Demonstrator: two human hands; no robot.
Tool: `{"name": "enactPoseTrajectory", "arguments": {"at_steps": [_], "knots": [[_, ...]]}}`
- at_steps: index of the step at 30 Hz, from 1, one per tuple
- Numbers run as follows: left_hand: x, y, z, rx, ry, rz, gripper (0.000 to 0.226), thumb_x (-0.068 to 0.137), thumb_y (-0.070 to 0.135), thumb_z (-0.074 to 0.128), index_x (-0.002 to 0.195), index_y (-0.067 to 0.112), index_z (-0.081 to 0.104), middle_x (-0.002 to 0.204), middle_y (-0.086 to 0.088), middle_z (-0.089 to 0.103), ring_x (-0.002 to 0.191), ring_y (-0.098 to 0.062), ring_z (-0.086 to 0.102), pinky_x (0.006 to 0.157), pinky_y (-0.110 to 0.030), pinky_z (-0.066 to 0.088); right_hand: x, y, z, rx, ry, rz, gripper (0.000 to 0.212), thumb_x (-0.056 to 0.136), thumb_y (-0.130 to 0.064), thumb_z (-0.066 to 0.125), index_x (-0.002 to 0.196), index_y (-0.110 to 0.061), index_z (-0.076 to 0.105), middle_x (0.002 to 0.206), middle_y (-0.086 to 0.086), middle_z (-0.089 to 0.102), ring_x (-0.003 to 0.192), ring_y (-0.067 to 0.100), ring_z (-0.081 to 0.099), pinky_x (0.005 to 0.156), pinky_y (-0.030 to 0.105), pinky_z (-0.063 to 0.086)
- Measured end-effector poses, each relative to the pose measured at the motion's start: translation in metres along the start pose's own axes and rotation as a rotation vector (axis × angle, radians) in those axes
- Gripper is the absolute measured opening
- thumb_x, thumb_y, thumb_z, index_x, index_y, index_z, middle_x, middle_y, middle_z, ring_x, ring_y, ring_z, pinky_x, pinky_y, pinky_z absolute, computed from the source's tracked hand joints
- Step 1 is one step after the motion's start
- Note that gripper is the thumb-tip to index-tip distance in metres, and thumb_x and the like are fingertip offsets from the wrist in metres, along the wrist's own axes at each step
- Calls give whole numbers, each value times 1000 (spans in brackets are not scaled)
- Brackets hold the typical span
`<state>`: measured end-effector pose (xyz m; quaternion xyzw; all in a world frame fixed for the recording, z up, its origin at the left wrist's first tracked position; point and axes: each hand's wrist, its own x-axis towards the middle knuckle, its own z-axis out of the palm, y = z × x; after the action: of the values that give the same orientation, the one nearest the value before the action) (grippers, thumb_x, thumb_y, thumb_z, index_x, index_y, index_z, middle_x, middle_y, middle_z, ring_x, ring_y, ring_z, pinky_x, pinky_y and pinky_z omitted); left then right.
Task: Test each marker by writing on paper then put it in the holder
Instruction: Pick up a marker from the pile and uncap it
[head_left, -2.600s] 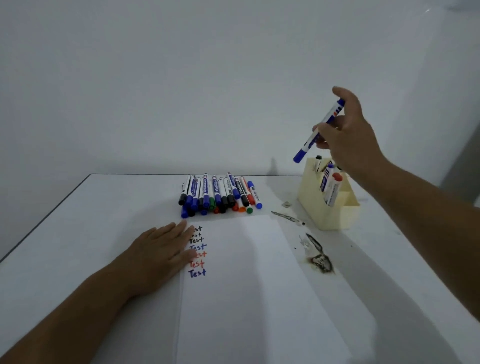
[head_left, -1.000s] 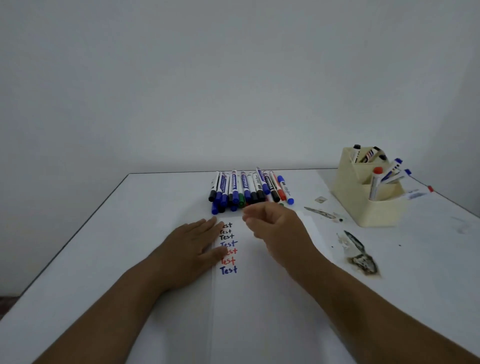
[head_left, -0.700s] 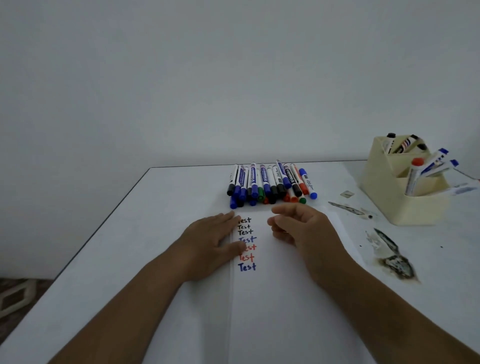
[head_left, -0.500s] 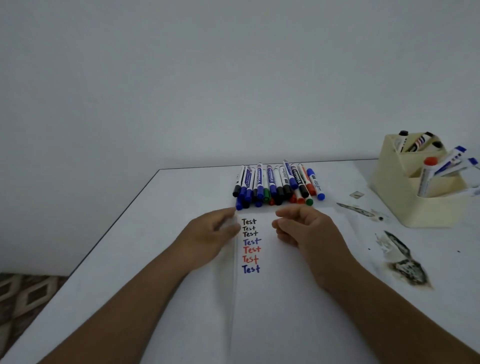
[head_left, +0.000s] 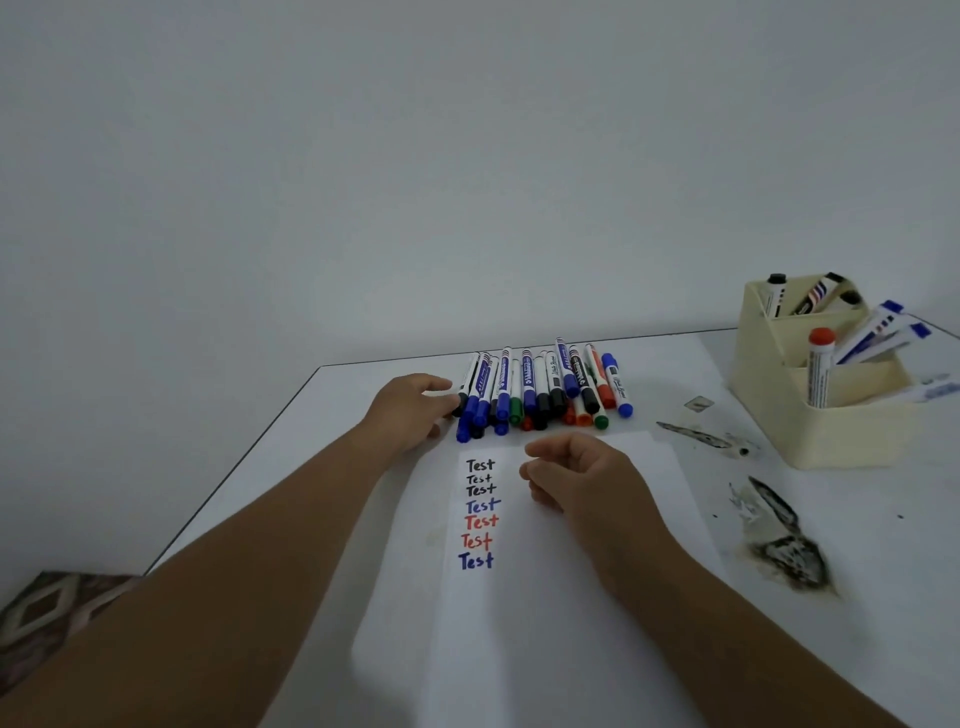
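1. The pile of markers (head_left: 540, 389) lies near the far edge of the counter (head_left: 291, 467), caps pointing toward you, in blue, black, green and red.
2. Your left hand (head_left: 410, 415) rests at the left end of the pile. Its fingertips touch the leftmost black-capped marker (head_left: 466, 384). The fingers are extended, not curled round it; the hand holds nothing.
3. The paper (head_left: 545, 597) lies just on the near side of the pile and runs toward the near edge of the counter. Its left part carries a column of seven "Test" words (head_left: 478, 512): three black, one blue, two red, one blue.
4. Your right hand (head_left: 576, 475) is over the paper, just right of the written column and close to the pile. Its fingers are loosely curled and it holds nothing.
5. The cream holder (head_left: 779, 415) stands toward the far right corner of the counter, well apart from the pile. Markers stand tilted in its compartments: black-capped ones at the back, a red-capped marker (head_left: 820, 371) and blue-capped ones at the front.
6. Dark ink smears (head_left: 779, 545) mark the counter between the paper and the holder, toward the right edge.
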<state>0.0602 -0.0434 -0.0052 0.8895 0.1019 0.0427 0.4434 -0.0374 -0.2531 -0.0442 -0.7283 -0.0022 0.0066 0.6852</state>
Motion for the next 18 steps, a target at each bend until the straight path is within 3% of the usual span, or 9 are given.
{"name": "enactPoseTrajectory", "arguments": {"at_steps": [2, 6, 11, 18], "knots": [[4, 1, 5, -81, 21, -41, 29, 91, 32, 71, 117, 21, 69, 92, 3, 76, 66, -13, 62, 51, -17, 45, 1, 0, 0, -6, -2, -1, 12, 95, -20, 66, 102, -30, 68, 96, -4, 75, 90, 15, 70, 89, 31, 59], [8, -2, 13, -162, 86, -86, 33, 85, 25, 77, 115, 14, 69, 96, -3, 75, 70, -14, 61, 65, -24, 50, 1, 0, -1, -18, -2, -10, 13, 96, -21, 66, 104, -30, 68, 97, -5, 73, 88, 13, 69, 82, 24, 57], [1, -7, 6, -222, 183, -91, 49, 83, 31, 79, 128, 20, 62, 98, 0, 73, 79, -11, 67, 66, -27, 51, 1, 0, -1, -5, -3, -1, 13, 96, -21, 66, 104, -31, 67, 98, -4, 73, 89, 14, 69, 80, 23, 56], [-50, -13, -15, -370, 196, 70, 39, 89, 23, 74, 125, 33, 66, 90, 5, 77, 84, -10, 72, 78, -32, 59, 3, -1, -1, 60, 22, 18, 18, 93, -19, 69, 104, -33, 66, 90, 0, 75, 91, 19, 71, 90, 36, 60]]}}
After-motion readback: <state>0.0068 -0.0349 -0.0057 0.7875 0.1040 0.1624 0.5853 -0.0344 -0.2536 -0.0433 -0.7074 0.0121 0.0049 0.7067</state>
